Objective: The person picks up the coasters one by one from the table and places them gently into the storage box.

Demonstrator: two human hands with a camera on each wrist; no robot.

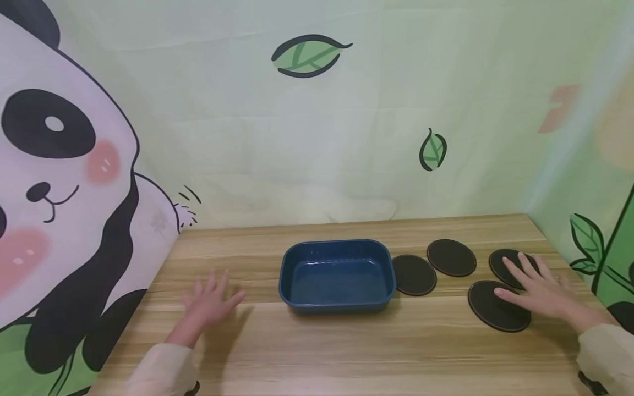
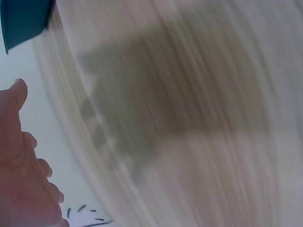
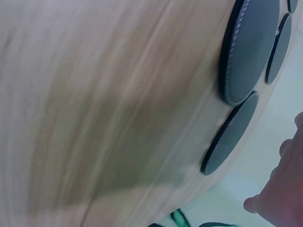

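A dark blue rectangular tray (image 1: 337, 275) sits empty in the middle of the wooden table (image 1: 346, 346). To its right lie several dark round coasters, among them one beside the tray (image 1: 413, 274), one farther back (image 1: 451, 257) and one nearest me (image 1: 495, 311). My right hand (image 1: 537, 286) is spread flat, fingers straight, over the nearest coaster and the rightmost coaster (image 1: 502, 264); whether it touches them I cannot tell. My left hand (image 1: 210, 300) is open with fingers spread, left of the tray, holding nothing. The left wrist view shows the left hand (image 2: 23, 165) and a tray corner (image 2: 23, 19).
A cloth backdrop with a panda (image 1: 59, 181) and leaves closes off the left, back and right sides of the table. Bare wood lies in front of the tray. The right wrist view, blurred, shows two coasters (image 3: 251, 47) near the table's edge.
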